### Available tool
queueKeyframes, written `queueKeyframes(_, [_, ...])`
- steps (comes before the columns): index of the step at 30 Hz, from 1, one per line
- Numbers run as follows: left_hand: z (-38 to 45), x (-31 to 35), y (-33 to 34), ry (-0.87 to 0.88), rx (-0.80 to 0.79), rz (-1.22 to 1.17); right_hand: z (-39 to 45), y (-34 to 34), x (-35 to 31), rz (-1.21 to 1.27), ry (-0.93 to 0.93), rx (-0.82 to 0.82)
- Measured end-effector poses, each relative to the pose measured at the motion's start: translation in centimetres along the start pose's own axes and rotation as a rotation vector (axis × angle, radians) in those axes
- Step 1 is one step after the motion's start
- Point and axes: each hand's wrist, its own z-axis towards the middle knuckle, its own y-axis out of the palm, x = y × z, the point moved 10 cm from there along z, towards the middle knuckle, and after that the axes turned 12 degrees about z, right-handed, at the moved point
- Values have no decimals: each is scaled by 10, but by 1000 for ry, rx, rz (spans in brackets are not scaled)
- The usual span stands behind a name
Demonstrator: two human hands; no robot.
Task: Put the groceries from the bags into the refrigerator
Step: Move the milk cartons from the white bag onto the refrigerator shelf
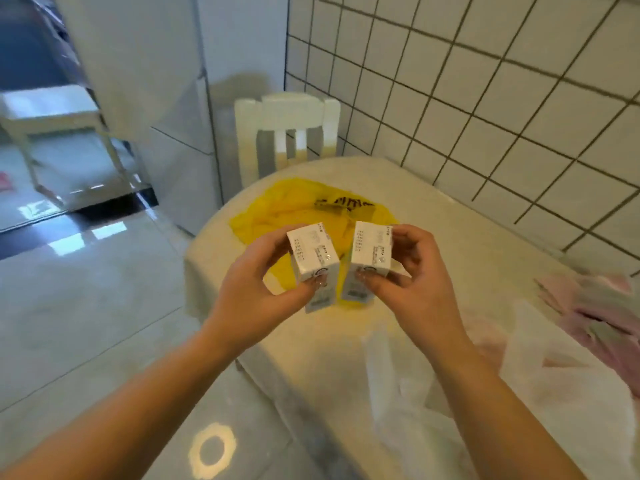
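I hold two small white drink cartons upright above the table. My left hand [258, 289] grips the left carton [311, 252] with thumb and fingers. My right hand [415, 271] grips the right carton [370, 247] the same way. The two cartons are side by side, a small gap between them. Below them a flattened yellow plastic bag [277, 216] with black print lies on the table [450, 220]. The refrigerator [173, 81], silver-white with its doors shut, stands behind the table at the upper left.
A white chair [287, 133] stands between the table's far end and the tiled wall [485, 81]. A clear white plastic bag [519, 393] and a pink bag [595, 306] lie on the table at the right. Glossy tiled floor [86, 306] spreads to the left.
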Motion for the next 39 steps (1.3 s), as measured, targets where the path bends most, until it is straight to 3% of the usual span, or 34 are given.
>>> queueKeyframes(11, [3,-142,-267,-203,202,125,68,316,14,177,-29,-285])
queueKeyframes(23, [41,-284,-442,-406,425,158,170,560,53,245,-13,-574])
queueKeyframes(33, [180,-393,-560,-441,542,138,336,719,68,376,-6,-566])
queueKeyframes(39, [266,-466,-594,-433,503,60,423,760,92,369,-16,-406])
